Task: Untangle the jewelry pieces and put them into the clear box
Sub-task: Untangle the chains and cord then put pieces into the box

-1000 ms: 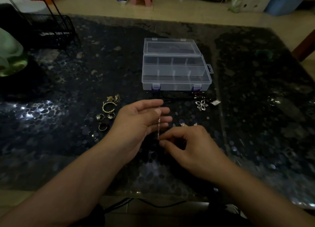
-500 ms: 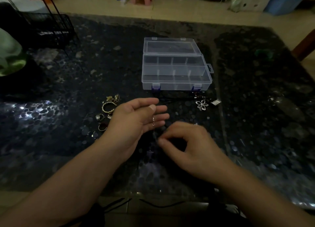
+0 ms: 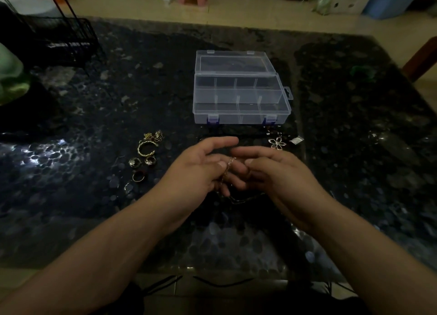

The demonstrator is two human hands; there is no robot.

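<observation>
Honestly, dim light: I can't resolve the links of the gold chain (image 3: 226, 171) or where its lower end goes; it dips behind the fingers. Left hand (image 3: 203, 170) pinches the chain, thumb pressing it to the fingers. Right hand (image 3: 276, 175) has fingers curled at the chain; I cannot tell if it grips. Both are just in front of the clear box (image 3: 238, 90), lid open, compartments bare. Gold rings (image 3: 144, 158) front-left of the box, flower pendant (image 3: 278, 143) front-right. Versus 0.5 s ago, the hands have closed together, nearer the box.
</observation>
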